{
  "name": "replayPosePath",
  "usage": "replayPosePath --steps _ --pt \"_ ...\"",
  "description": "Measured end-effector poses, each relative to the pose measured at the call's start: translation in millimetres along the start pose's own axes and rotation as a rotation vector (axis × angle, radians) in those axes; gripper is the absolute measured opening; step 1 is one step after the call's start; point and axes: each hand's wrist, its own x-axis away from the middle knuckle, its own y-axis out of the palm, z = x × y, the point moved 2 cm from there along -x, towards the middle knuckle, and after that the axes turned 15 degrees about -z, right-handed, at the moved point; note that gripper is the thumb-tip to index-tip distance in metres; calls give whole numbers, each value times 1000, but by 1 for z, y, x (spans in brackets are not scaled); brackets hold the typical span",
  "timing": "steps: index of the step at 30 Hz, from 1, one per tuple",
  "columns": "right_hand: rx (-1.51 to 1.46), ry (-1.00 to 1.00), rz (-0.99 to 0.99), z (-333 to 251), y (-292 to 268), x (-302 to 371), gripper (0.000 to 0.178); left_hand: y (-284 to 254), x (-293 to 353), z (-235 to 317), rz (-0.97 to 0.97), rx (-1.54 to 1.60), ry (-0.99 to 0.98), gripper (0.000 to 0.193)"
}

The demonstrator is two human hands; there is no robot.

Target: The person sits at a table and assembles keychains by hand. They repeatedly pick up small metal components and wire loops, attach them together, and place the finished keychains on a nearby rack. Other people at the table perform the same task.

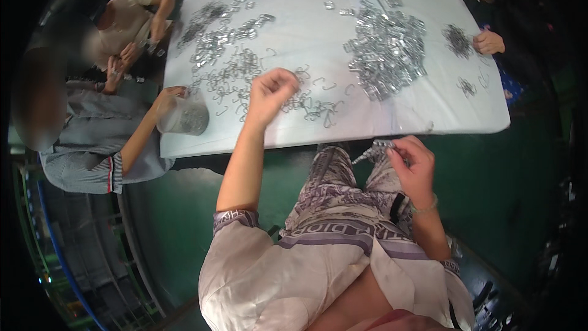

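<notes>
My left hand (272, 95) is over the near part of the white table, its fingers pinched together. Whatever may be between those fingertips is too small to make out. Around and beneath it lie many thin, bent wire hooks (242, 67). Just off the table's near edge, above my lap, my right hand (416, 162) grips a short row of small silver metal clips (375, 150) between thumb and fingers. A big heap of similar shiny metal clips (387, 49) is spread on the table ahead of that hand.
The white-covered table (306, 18) bears further piles of clips and dark wire hooks (458, 40). A cloudy plastic tub (184, 116) stands at its left corner, touched by a co-worker's hand (173, 93). Another person's hand (489, 42) rests at the right edge.
</notes>
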Motion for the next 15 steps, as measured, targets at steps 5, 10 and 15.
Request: replayPosePath --steps 5,10,15 --pt "-34 -3 77 -2 1 1 10 103 24 28 -288 331 -35 6" --pt "-5 18 112 -8 -1 7 12 143 31 38 -289 150 15 5" --pt "93 -20 124 -12 -3 9 13 156 32 39 -153 -120 57 7"
